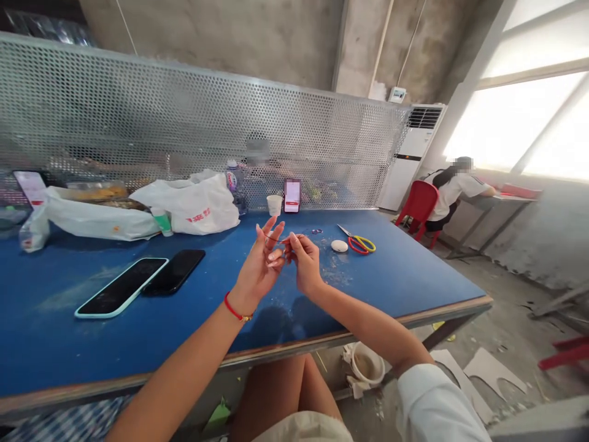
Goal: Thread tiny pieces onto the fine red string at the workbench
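Note:
A thin dark red cord (277, 240) stretches between my two hands above the blue table (391, 276). It runs across the raised fingers of my left hand (260, 270), whose other fingers are curled in; the hand's hold on it is partly hidden. My right hand (307, 264) pinches the cord between thumb and forefinger, close to the left fingertips. Beyond my hands lies a small bluish loop of cord (316, 231). To the right are a round white object (339, 246) and scissors (361, 244) with red and yellow handles, blades slightly apart.
Two phones, one in a mint case (122, 288) and one black (175, 273), lie at left. White plastic bags (197, 205), a paper cup (275, 205) and an upright phone (292, 196) stand before a perforated metal screen (193, 110). Another person (455, 190) sits at far right.

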The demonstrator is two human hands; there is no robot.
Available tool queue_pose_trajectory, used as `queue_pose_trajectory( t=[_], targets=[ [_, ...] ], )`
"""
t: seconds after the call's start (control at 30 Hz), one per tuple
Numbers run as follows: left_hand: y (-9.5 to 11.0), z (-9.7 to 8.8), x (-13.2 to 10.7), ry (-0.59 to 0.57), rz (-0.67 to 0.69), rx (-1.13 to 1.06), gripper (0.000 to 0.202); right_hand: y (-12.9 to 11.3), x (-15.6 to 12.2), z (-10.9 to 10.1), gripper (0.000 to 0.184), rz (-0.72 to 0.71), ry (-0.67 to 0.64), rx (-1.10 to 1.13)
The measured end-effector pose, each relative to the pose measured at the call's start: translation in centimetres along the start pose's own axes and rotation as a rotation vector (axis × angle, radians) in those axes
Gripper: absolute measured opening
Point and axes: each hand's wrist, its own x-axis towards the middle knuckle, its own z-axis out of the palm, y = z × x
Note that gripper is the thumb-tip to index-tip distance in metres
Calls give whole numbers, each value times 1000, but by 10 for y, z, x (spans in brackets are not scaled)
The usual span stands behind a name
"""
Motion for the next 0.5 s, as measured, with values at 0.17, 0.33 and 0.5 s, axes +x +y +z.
queue_pose_trajectory(
  t=[0.17, 0.33, 0.5],
  targets=[
    [1, -3, 4, -94, 2, 37, 40, 11, -2, -2, 35, 87, 35, 15],
    [-3, -4, 5, -115, 24, -45, 40, 14, -7, 1, 36, 217, 83, 140],
    [-5, -3, 4, -98, 9, -65, 42, 17, -10, 2, 40, 334, 83, 248]
  ],
)
